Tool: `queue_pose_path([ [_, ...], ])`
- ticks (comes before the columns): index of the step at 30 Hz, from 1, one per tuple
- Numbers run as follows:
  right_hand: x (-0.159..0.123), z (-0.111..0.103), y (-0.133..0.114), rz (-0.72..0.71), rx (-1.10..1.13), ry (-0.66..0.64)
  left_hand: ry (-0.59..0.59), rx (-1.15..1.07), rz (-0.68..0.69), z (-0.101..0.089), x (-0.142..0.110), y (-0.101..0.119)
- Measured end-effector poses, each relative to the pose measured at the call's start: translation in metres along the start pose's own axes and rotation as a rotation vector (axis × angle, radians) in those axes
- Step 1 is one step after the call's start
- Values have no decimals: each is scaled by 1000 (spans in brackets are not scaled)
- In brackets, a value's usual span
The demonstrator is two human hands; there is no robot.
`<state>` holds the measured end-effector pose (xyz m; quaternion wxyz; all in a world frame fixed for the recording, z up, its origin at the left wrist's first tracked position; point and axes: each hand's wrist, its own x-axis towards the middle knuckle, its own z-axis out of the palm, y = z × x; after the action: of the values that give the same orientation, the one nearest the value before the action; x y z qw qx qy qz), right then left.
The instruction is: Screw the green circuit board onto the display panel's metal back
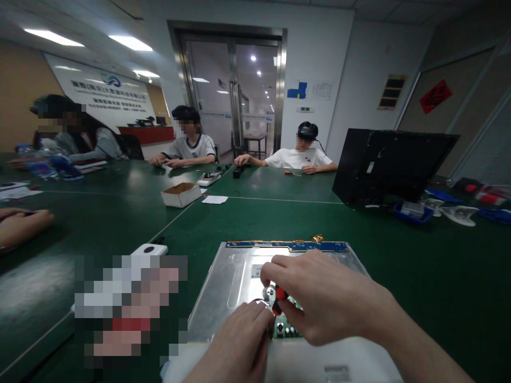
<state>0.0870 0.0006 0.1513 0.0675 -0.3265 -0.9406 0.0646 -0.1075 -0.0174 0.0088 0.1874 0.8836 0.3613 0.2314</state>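
Observation:
My right hand (319, 295) grips a screwdriver (280, 294) with a red and black handle, tilted over a green circuit board (288, 329). My left hand (239, 338) is right beside it, fingers curled in against the board's left side; what they hold, if anything, is hidden. The board lies on a flat silvery metal panel (213, 298), and a round metal part (268, 291) shows near the screwdriver. A narrow blue circuit strip (319, 246) runs along the panel's far edge. A whitish casing (331, 359) sits at the near side, partly covered by my arms.
Left of the panel is a white device (149, 249), partly pixelated. A small open box (181, 195) and paper (214, 199) lie farther off. A black monitor (393, 165) stands right, beside a blue tray (413, 211). Several people sit around the green table (279, 218); another person's hand (26, 226) rests left.

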Motion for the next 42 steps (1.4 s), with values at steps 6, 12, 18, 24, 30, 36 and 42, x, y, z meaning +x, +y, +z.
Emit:
queue_pose_path([
  [6, 2, 3, 1, 22, -11, -14, -14, 10, -22, -2, -1, 1],
  [12, 4, 3, 2, 49, -20, -11, -31, 11, -41, 0, -2, 0],
  [18, 1, 2, 1, 8, -7, 2, 3, 9, -17, 2, -1, -1],
  [24, 3, 4, 1, 15, -5, 5, -2, 23, -30, -2, 1, 2],
  [30, 6, 6, 2, 67, -15, -5, 7, 26, -25, -1, 0, 2],
  [36, 2, 4, 1, -4, -20, 4, -9, 30, -18, 1, 0, 1],
  [42, 2, 6, 1, -3, -20, 23, 4, 7, -16, 0, 1, 1],
])
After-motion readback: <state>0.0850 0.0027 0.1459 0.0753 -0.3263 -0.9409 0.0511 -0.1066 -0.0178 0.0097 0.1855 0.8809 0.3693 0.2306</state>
